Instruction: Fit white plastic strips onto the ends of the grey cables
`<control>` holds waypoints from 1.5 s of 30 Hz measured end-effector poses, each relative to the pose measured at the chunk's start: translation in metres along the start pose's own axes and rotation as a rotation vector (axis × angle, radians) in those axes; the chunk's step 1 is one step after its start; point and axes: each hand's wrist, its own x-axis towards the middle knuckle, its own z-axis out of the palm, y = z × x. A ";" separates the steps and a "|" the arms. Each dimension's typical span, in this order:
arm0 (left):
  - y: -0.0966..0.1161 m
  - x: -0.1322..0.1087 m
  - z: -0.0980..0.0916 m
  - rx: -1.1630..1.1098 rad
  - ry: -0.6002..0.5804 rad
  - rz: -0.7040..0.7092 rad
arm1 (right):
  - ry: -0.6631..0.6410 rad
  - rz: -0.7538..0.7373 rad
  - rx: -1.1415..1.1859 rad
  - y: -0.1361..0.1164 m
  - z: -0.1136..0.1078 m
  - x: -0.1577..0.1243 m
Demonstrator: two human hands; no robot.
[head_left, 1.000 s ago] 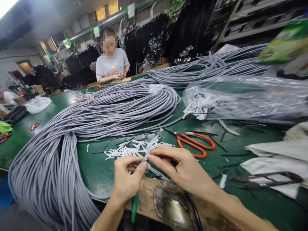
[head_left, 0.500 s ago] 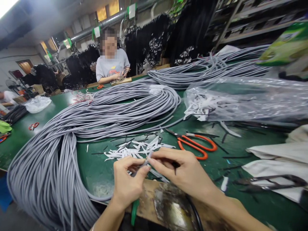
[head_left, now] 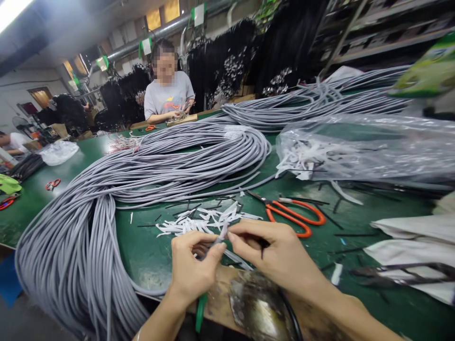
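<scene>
In the head view, the left hand [head_left: 195, 267] pinches a grey cable end [head_left: 222, 233] above the worktop [head_left: 140, 258], near the white strips [head_left: 199, 221]. The right hand [head_left: 279, 248] holds its fingertips narrow at the pale tip; whether they grip it, I cannot tell. The cable looks light, smooth and springy, probably steadiest pinched just behind the tip.

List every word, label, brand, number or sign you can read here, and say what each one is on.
No text can be read for certain.
Green bag at the upper right: pale marks that may be printing, too blurred to read.
White sheet by the overhead pipe: too small and blurred to tell if it bears writing.
Co-worker's grey shirt: a coloured print on the chest, no readable words.
</scene>
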 end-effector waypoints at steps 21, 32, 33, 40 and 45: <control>0.003 -0.002 0.001 -0.003 -0.063 -0.006 | 0.028 -0.043 -0.084 -0.004 -0.002 -0.001; 0.000 -0.003 0.002 -0.145 -0.181 -0.087 | 0.002 -0.074 -0.034 -0.006 -0.006 -0.002; 0.001 -0.002 0.002 -0.153 -0.190 -0.089 | 0.006 -0.090 -0.033 -0.006 -0.006 -0.002; 0.004 0.000 -0.001 -0.312 -0.212 -0.093 | -0.004 -0.213 -0.058 -0.006 -0.002 -0.004; 0.003 -0.001 -0.001 -0.212 -0.207 -0.026 | -0.015 -0.183 -0.089 -0.003 -0.001 -0.003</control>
